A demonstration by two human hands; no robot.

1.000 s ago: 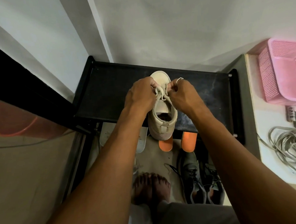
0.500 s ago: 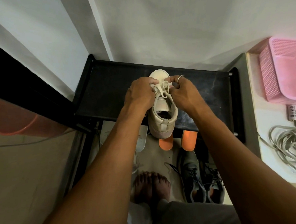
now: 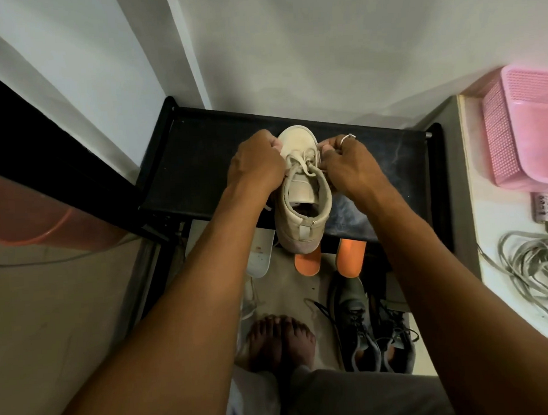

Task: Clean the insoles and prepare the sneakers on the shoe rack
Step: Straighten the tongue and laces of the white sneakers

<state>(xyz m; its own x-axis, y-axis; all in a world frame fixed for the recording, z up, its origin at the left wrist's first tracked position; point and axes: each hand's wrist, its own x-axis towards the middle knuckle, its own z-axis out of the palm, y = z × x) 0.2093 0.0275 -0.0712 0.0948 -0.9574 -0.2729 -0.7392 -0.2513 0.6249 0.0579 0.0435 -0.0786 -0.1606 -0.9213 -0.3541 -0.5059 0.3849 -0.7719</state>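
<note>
Sneaker (image 3: 302, 202), beige, high-cut: stands upright on the top shelf of the black shoe rack (image 3: 200, 166), toe toward the wall, heel overhanging the shelf's near edge, roughly midway between the left and right edges. Laces (image 3: 302, 167), pale: crossed over the tongue, drawn out to either side. Left hand (image 3: 258, 167): pressed against the sneaker's left flank, fingers (image 3: 274, 144) curled in and pinching a lace strand by the toe. Right hand (image 3: 348, 168), ring on one finger: fingers (image 3: 330, 150) likewise curled, pinching the other strand just beside the eyelets. Step in hand, by judgement: lacing or tying the sneaker, part of preparing it on the rack; whether its insole is back inside cannot be told, the opening being dark. Orange insoles (image 3: 307, 262), two: on a lower level, below the shelf's near edge, apart from any shoe. White insole (image 3: 259, 255): beside them, to the left. Dark grey sneakers (image 3: 355, 326), a pair: on the floor, laces loose. Next move probably calls for an even pull on both strands and a knot, with the shoe steadied so the overhanging heel does not tip it off the near edge.
</note>
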